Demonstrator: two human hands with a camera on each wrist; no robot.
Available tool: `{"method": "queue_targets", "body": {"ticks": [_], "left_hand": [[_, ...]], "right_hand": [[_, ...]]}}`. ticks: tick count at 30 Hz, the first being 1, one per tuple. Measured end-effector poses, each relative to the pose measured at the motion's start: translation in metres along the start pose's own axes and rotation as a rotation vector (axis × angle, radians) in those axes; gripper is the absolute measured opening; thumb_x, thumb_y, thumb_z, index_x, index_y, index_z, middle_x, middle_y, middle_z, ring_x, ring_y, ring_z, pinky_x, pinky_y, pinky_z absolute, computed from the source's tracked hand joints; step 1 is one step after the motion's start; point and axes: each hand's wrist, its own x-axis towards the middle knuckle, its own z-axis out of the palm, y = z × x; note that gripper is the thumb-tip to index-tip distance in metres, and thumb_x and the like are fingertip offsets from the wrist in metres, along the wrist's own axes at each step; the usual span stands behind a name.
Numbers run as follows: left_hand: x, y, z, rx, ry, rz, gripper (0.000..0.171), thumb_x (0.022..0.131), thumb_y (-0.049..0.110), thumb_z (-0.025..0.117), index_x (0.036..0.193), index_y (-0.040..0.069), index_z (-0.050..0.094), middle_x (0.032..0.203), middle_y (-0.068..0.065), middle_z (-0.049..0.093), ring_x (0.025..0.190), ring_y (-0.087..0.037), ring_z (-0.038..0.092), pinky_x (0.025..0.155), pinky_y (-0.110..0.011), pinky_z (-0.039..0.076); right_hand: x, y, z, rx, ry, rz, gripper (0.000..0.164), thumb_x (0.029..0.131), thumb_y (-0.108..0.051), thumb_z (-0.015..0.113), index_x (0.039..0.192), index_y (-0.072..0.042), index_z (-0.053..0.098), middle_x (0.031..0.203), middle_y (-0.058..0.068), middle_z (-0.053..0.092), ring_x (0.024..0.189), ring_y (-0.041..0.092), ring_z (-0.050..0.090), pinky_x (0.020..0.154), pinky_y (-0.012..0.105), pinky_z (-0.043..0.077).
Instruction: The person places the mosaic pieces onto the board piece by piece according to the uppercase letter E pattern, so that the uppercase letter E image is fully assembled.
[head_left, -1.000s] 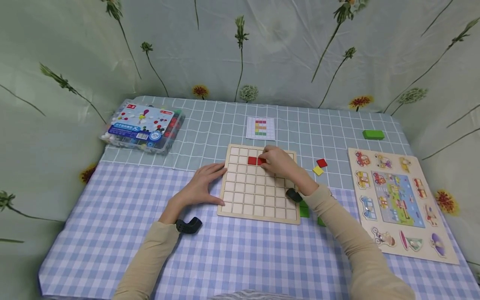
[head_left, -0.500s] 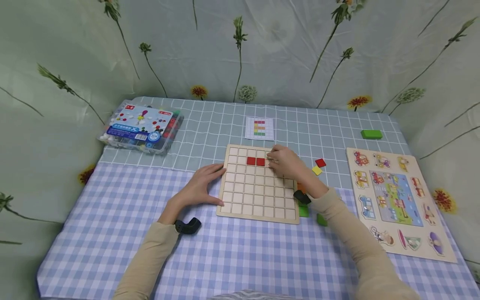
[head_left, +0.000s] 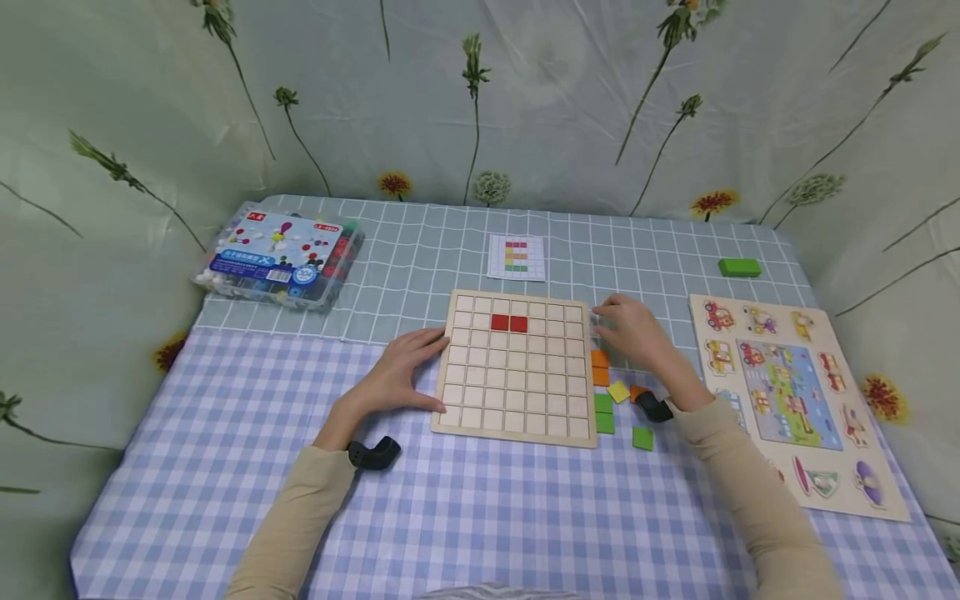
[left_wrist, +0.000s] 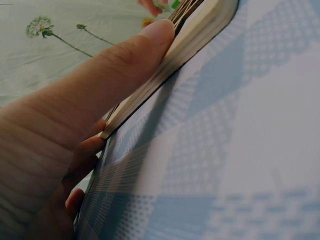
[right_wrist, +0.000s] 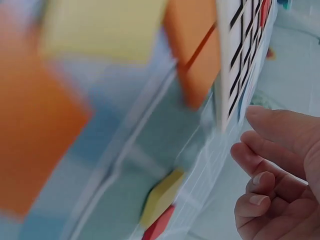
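Note:
A wooden grid board (head_left: 517, 367) lies flat in the middle of the table. Two red square tiles (head_left: 509, 322) sit side by side in its second row from the back. My left hand (head_left: 397, 371) rests along the board's left edge, its thumb (left_wrist: 145, 47) against the side and fingers spread. Just right of the board, my right hand (head_left: 633, 333) is held over the table with loosely bent fingers and nothing between them. Below it in the right wrist view lie a yellow tile (right_wrist: 162, 200) and a red tile (right_wrist: 160, 223), both hidden in the head view.
Along the board's right side are orange tiles (head_left: 600, 367), green tiles (head_left: 603, 414) and a yellow tile (head_left: 618, 392). A pattern card (head_left: 536, 268) lies behind the board. A vehicle peg puzzle (head_left: 870, 400) and a green block (head_left: 740, 267) are right; a plastic parts box (head_left: 279, 257) is left.
My right hand has left the second red tile, which now shows fully in its square, and moved right, past the board's edge. My left hand stays in place.

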Motion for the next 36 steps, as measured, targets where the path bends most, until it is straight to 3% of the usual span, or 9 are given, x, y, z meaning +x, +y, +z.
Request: {"method": "queue_targets", "body": {"ticks": [6,11,26,32,36], "left_hand": [[-0.001,0.000,0.000,-0.005,-0.001,0.002,0.102,0.060,0.042,0.085,0.143,0.005,0.040,0.150,-0.017,0.035,0.139,-0.036,0.031,0.110,-0.057,0.023],[-0.001,0.000,0.000,-0.009,-0.002,0.001,0.102,0.059,0.042,0.085,0.143,0.005,0.039,0.151,-0.017,0.035,0.139,-0.036,0.030,0.111,-0.056,0.023],[-0.001,0.000,0.000,-0.013,-0.007,-0.010,0.102,0.059,0.043,0.085,0.143,0.006,0.039,0.151,-0.015,0.034,0.140,-0.035,0.029,0.111,-0.057,0.023],[-0.001,0.002,-0.001,-0.020,-0.010,-0.015,0.102,0.059,0.043,0.085,0.143,0.006,0.039,0.151,-0.016,0.035,0.140,-0.035,0.029,0.111,-0.057,0.023],[-0.001,0.002,-0.001,-0.019,-0.012,-0.019,0.102,0.060,0.044,0.085,0.143,0.006,0.039,0.151,-0.015,0.034,0.140,-0.035,0.029,0.111,-0.057,0.022]], "right_hand": [[-0.014,0.016,-0.005,0.010,0.032,0.084,0.032,0.085,-0.007,0.065,0.113,0.010,0.064,0.103,0.027,0.062,0.085,0.034,0.059,0.075,0.046,0.050],[-0.023,0.026,-0.007,0.007,0.043,0.170,0.031,0.086,-0.006,0.064,0.113,0.010,0.064,0.103,0.026,0.061,0.089,0.036,0.058,0.078,0.047,0.051],[-0.029,0.041,-0.005,0.044,-0.001,0.304,0.034,0.089,-0.007,0.060,0.116,0.012,0.060,0.106,0.029,0.059,0.094,0.038,0.056,0.085,0.050,0.049],[-0.025,0.040,-0.005,0.021,-0.001,0.355,0.034,0.089,-0.012,0.061,0.113,0.013,0.062,0.100,0.029,0.062,0.081,0.032,0.054,0.071,0.041,0.049],[-0.021,0.038,-0.004,0.024,-0.012,0.405,0.030,0.089,-0.014,0.063,0.105,0.011,0.066,0.086,0.023,0.063,0.072,0.026,0.050,0.061,0.030,0.041]]}}
